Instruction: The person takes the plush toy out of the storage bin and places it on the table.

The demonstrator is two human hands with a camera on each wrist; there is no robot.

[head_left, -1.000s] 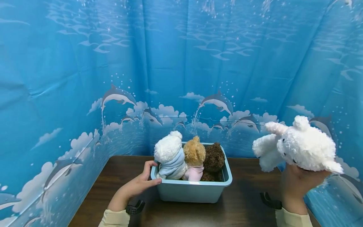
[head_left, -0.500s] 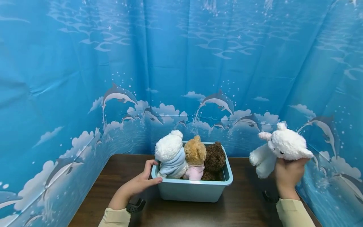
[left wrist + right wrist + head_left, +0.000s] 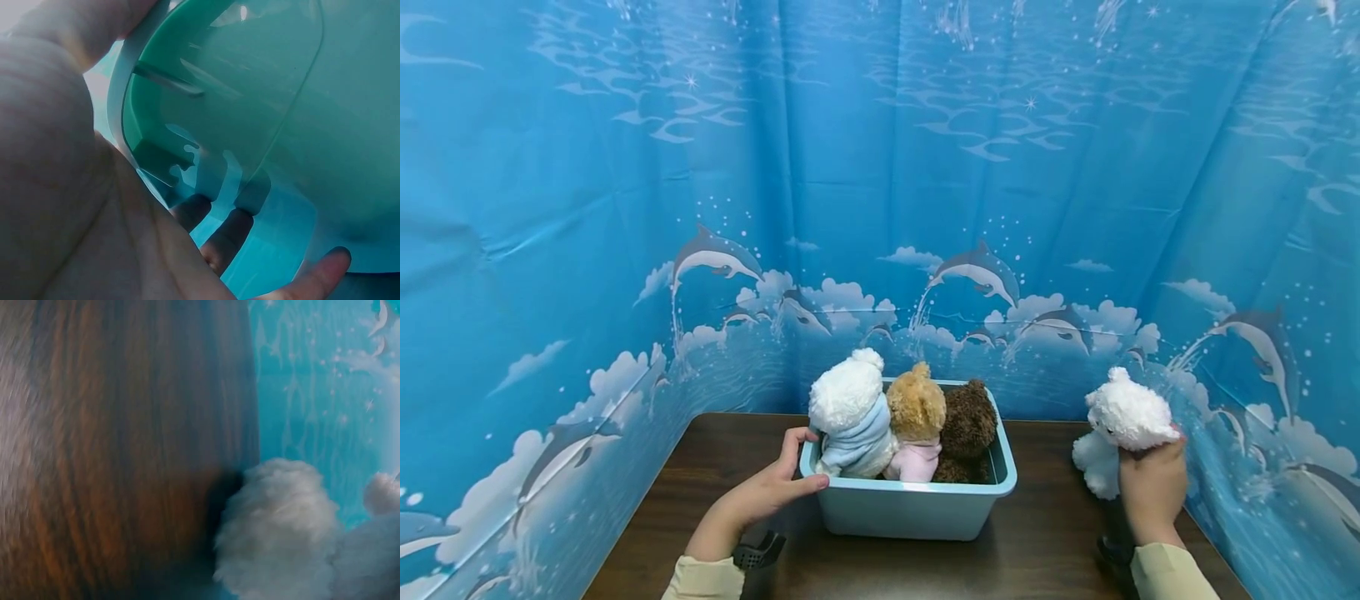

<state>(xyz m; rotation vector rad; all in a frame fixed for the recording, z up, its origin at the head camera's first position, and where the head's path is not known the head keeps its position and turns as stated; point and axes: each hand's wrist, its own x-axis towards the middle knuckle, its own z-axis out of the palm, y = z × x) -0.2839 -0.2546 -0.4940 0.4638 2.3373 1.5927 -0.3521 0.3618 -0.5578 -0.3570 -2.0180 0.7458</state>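
A light-blue plastic bin (image 3: pixel 910 508) stands on the table, holding three plush toys. They are a white plush (image 3: pixel 847 392) in a blue top, a tan plush bear (image 3: pixel 917 404) in pink and a dark brown plush (image 3: pixel 967 417). My left hand (image 3: pixel 767 487) grips the bin's left end, thumb by the near corner and a finger at the rim; the left wrist view shows fingertips against the bin's wall (image 3: pixel 269 94). At the right, my right hand (image 3: pixel 1153 492) holds a white plush animal (image 3: pixel 1131 412) at its neck, low over the table; its fluffy limb (image 3: pixel 281 531) shows blurred in the right wrist view.
The dark wooden table (image 3: pixel 1037 542) ends at the back and sides against a blue curtain (image 3: pixel 880 167) printed with dolphins and clouds. Black straps circle both wrists.
My right hand has brought the white plush animal down and to the left, from the air to near the table's right side. My left hand and the bin have stayed put.
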